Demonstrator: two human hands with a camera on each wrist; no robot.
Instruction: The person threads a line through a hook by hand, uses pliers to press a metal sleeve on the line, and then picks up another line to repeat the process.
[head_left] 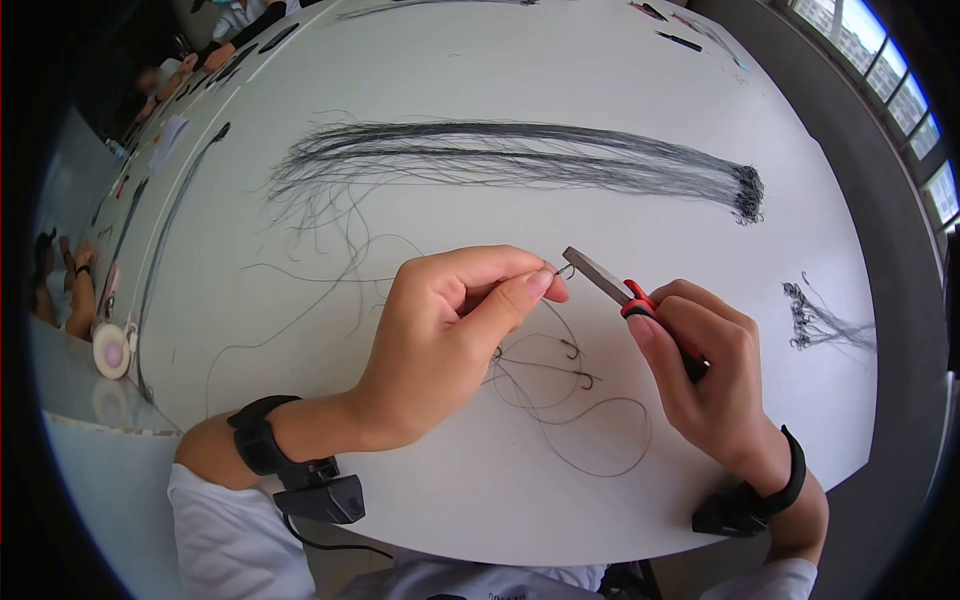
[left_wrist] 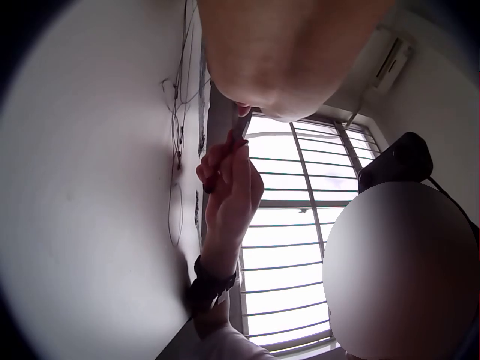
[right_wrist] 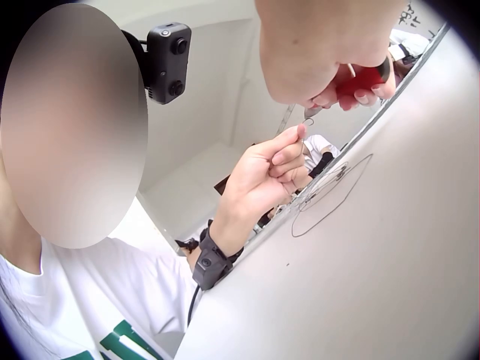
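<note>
Between thumb and index finger my left hand (head_left: 440, 330) pinches a small dark fish hook (head_left: 569, 270), whose bend sticks out past the fingertips. The right hand (head_left: 700, 365) grips a red-and-black-handled tool (head_left: 598, 277) with a narrow grey metal end; its exact kind I cannot tell. The tool's tip is right by the hook. Beneath the hands, a thin line (head_left: 640, 455) lies in loose loops on the white table, with more hooks (head_left: 585, 380) among it. In the right wrist view, the hook (right_wrist: 309, 121) stands above the left fingertips, close to the tool.
A long bundle of dark lines (head_left: 480, 150) stretches across the table, hooks (head_left: 748, 195) massed at its right end. A smaller hooked bundle (head_left: 800, 315) lies near the right edge. A black tool (head_left: 680, 41) is at the far side. Other people sit at the upper left.
</note>
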